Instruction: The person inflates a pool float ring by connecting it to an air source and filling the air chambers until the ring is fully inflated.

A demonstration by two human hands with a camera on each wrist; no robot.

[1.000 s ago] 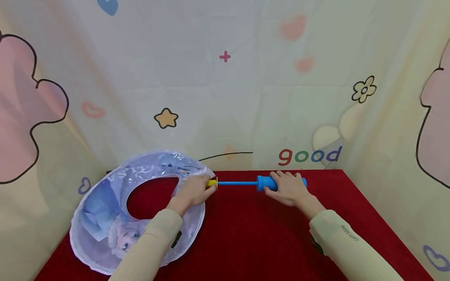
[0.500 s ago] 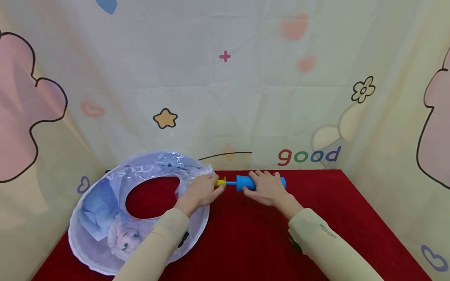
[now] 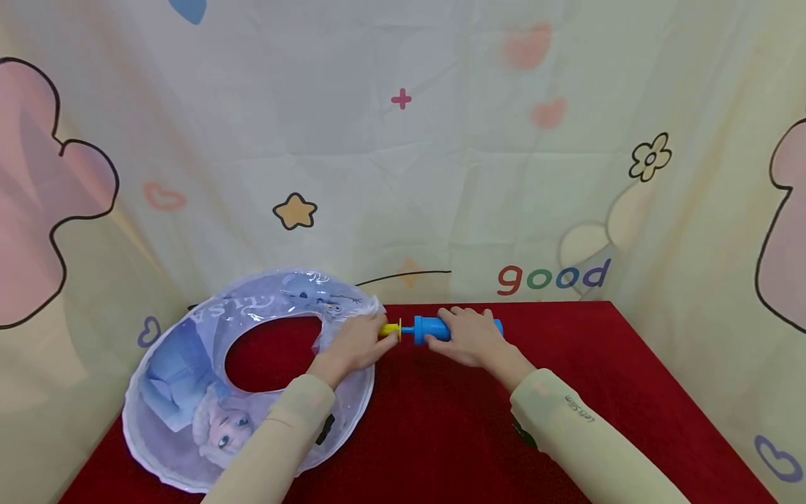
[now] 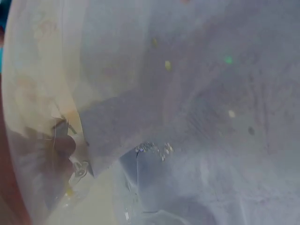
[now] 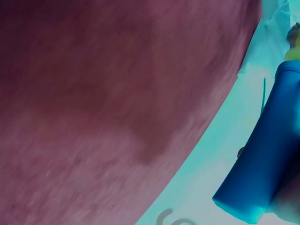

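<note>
A blue hand air pump (image 3: 428,330) lies level across the middle of the head view, with a yellow end piece (image 3: 392,328). My left hand (image 3: 355,341) grips the yellow end right at the ring's edge. My right hand (image 3: 467,336) wraps round the blue barrel, and a short length of rod shows between the two parts. Under my left forearm lies a translucent lilac swim ring (image 3: 173,371), printed with a cartoon figure and partly wrinkled. The ring's plastic (image 4: 211,117) fills the left wrist view. In the right wrist view, the pump barrel (image 5: 262,150) slants along the right side.
Red cloth (image 3: 441,434) covers the table. Pale printed curtains (image 3: 403,175) stand behind and at both sides. A small dark green thing (image 3: 524,434) shows partly beneath the right sleeve, and a black strip (image 3: 324,429) lies by the left sleeve.
My right hand has slid the blue barrel left toward the yellow end, so much less rod shows. My left hand has shifted slightly right, still gripping the yellow end.
</note>
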